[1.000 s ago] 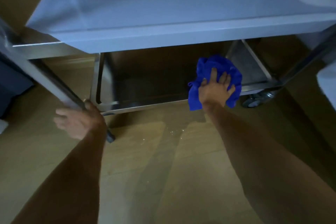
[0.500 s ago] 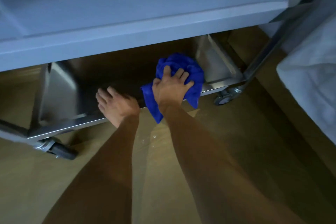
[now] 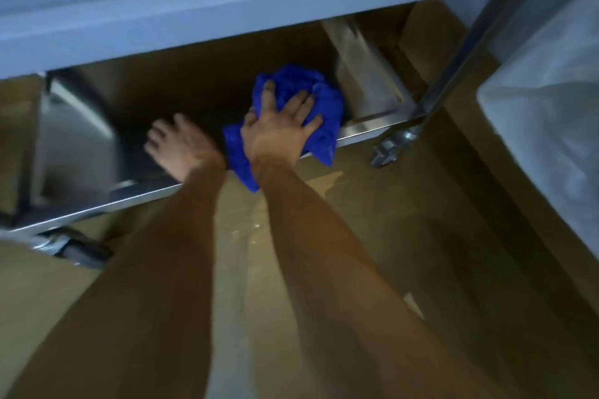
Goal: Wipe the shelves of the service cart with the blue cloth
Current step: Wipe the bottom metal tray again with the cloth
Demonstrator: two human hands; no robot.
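Blue cloth (image 3: 299, 107) is pressed onto the bottom shelf (image 3: 372, 131) of the cart, at its 3 o'clock end, by the right hand (image 3: 282, 129) with spread, straight fingers. The left hand (image 3: 181, 146) is laid flat at 9 o'clock. The overhanging corner could be dragged off. A dim wooden floor (image 3: 405, 220) is seen.

two hands (image 3: 278, 136), one blue cloth (image 3: 301, 87), two casters (image 3: 393, 147), two shelves (image 3: 194, 10)
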